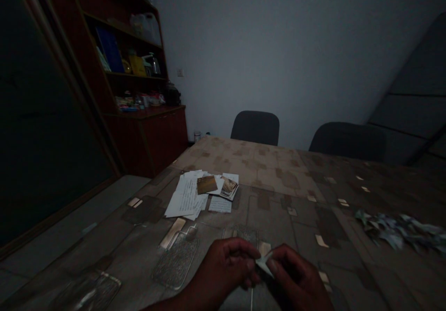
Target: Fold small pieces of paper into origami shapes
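Near the bottom centre, my left hand (pixel 228 267) and my right hand (pixel 296 274) meet over the table. Between their fingertips is a small pale piece of folded paper (pixel 265 263). The left fingers are curled and pinch its left edge. My right thumb and forefinger grip its right side. Its lower part is dark and hard to make out.
On the patterned tablecloth (pixel 265 162) lie printed sheets (pixel 188 195) with a brown card (pixel 206 184) and small pictures (pixel 229 188). A heap of crumpled or folded papers (pixel 400 231) is at the right. Two chairs (pixel 255 127) stand behind; shelves (pixel 121 28) are at the left.
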`<state>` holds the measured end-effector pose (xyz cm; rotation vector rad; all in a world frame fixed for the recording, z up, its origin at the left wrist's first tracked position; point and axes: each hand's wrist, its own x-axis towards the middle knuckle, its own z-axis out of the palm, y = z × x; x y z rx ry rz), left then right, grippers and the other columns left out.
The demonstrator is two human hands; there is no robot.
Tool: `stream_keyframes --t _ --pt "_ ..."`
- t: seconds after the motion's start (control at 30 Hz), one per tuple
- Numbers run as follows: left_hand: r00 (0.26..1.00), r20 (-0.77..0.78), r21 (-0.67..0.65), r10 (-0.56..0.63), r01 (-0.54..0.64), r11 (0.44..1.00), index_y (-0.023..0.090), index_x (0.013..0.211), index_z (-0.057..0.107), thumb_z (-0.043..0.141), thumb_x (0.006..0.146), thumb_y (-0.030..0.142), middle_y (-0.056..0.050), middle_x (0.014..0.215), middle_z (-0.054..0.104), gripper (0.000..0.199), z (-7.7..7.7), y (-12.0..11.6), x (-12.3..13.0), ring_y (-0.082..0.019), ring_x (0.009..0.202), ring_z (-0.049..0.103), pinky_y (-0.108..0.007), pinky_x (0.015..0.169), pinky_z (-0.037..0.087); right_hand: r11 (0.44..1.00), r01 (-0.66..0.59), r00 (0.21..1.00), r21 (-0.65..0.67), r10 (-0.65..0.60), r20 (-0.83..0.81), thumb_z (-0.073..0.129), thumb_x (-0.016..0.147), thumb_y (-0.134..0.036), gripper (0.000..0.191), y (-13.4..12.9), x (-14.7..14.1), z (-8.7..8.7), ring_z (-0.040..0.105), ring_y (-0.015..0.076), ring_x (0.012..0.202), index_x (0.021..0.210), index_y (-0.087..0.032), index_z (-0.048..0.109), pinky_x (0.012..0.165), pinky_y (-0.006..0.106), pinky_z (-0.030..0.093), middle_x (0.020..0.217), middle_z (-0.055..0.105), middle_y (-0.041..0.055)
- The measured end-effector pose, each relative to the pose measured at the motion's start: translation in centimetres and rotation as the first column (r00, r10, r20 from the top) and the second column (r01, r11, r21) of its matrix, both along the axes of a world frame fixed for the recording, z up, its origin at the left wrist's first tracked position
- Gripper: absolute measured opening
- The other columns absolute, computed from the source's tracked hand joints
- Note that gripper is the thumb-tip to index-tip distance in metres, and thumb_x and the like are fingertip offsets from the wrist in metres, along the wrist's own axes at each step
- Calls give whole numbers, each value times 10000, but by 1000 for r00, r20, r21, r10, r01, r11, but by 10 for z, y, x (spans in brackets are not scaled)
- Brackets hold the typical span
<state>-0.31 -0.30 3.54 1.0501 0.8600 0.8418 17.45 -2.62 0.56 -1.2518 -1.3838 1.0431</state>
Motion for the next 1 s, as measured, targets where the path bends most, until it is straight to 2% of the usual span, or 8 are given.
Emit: stream_keyframes --t 0.13,0.3,0.47,0.67,0.8,1.0 --pt "1000 12 3 -14 14 1000 112 831 664 692 738 336 -55 615 702 245 -3 1 -1 -135 539 607 -263 573 444 998 -21 999 -52 19 -46 589 831 -565 406 -2 -2 2 502 132 540 701 -181 604 503 216 368 579 550 -32" --pt "1000 28 -20 -11 12 1000 115 801 656 747 680 290 -46 600 701 231 -4 1 1 -134 532 614 -252 557 441 999 -44 999 21 43 31 571 861 -517 378 -3 0 5 549 160 603 702 -178 624 572 247 419 614 594 -6" --pt "999 32 -26 14 -14 1000 122 748 657 740 652 176 -18 585 688 137 -7 0 3 -112 525 602 -232 559 443 998 -57 995 26 55 84 556 870 -508 368 -4 0 6 556 167 597 719 -183 642 553 244 425 620 615 7" --pt "999 44 2 0 0 1000 111 777 667 744 682 218 -36 612 700 162 -9 2 1 -117 536 612 -233 558 456 998 -43 997 40 41 65 555 865 -524 372 -5 -2 16 558 162 573 727 -200 675 528 226 407 608 639 5" --pt "998 48 -2 26 -26 1000 100 799 669 730 671 183 -37 597 693 165 -11 3 1 -112 518 599 -230 552 454 997 -24 995 77 17 97 555 871 -503 342 -5 -2 18 586 176 592 766 -215 707 548 232 428 624 665 12" --pt "996 54 14 73 -74 997 113 804 648 713 633 109 -5 621 653 183 -4 1 3 -120 548 613 -229 552 466 996 -37 995 81 29 100 577 848 -482 285 -6 -2 15 606 181 594 811 -230 706 556 242 448 658 686 11"
